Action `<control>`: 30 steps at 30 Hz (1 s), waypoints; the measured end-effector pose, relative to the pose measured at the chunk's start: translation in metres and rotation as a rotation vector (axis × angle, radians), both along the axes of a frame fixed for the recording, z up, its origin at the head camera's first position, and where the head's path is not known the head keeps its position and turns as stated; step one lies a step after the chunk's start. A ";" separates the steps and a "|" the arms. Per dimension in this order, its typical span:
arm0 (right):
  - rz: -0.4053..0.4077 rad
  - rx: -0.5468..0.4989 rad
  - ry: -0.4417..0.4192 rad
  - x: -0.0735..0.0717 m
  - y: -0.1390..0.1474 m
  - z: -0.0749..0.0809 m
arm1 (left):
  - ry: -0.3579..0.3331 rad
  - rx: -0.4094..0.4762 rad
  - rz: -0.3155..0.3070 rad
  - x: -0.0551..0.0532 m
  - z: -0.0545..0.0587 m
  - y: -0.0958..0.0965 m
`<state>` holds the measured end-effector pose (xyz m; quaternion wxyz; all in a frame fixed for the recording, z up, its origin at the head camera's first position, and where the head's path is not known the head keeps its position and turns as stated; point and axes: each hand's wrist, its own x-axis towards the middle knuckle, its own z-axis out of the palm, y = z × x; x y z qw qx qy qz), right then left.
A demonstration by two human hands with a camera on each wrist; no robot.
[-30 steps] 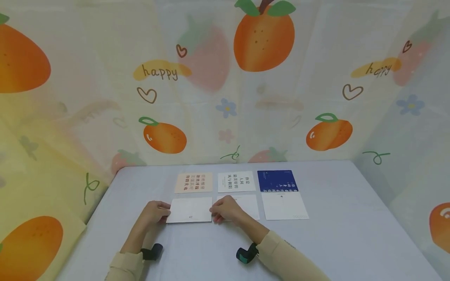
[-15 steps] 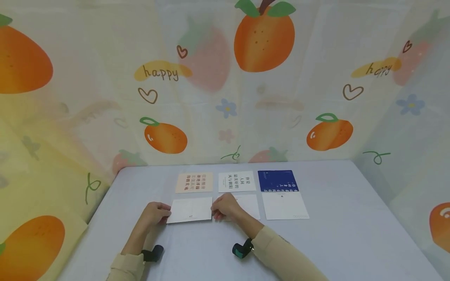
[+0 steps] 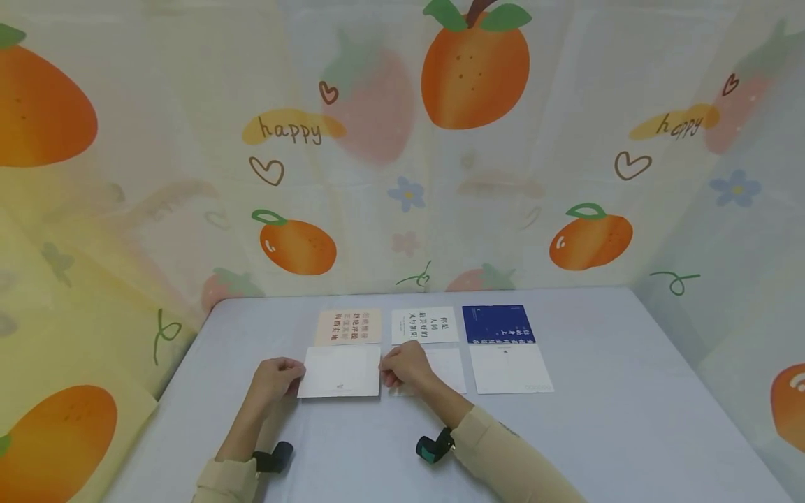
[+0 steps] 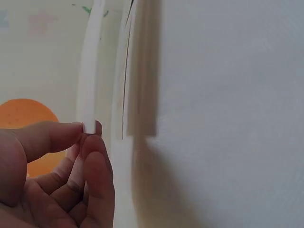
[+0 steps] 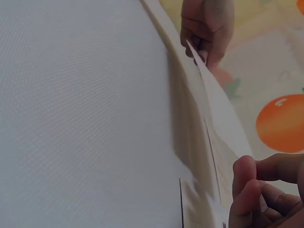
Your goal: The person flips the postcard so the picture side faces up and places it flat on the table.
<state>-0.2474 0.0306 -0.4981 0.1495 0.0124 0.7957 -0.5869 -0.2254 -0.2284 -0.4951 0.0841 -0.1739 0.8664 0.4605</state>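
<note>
A white postcard (image 3: pixel 339 372) with small print near its lower edge is held up off the table by both hands. My left hand (image 3: pixel 275 377) pinches its left edge between thumb and fingers, as the left wrist view shows with the postcard edge (image 4: pixel 90 95) standing away from the surface. At the right edge, my right hand (image 3: pixel 407 365) pinches the corner; in the right wrist view the thumb and finger (image 5: pixel 244 173) meet on it. Behind it lies a peach card (image 3: pixel 348 327) with printed characters. My right hand partly covers another white card (image 3: pixel 448 370).
A white lettered card (image 3: pixel 424 325) and a navy card (image 3: pixel 497 323) continue the back row. Below the navy one lies a white card (image 3: pixel 511 370). All rest on the white-covered table (image 3: pixel 604 419), with a fruit-print curtain (image 3: pixel 465 230) behind and at the sides.
The held postcard has shifted slightly toward the back row; its far edge now meets the peach card in the head view. Both hands have kept their grip and moved only a little.
</note>
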 end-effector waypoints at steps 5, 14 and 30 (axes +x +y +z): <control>-0.034 -0.014 0.020 -0.001 0.001 0.004 | 0.038 0.005 0.016 0.000 0.002 0.002; -0.053 -0.083 0.006 0.002 0.006 0.012 | 0.092 0.043 0.037 0.003 0.011 0.006; -0.064 -0.146 0.062 0.002 0.010 0.008 | 0.116 0.086 0.044 0.003 0.014 0.005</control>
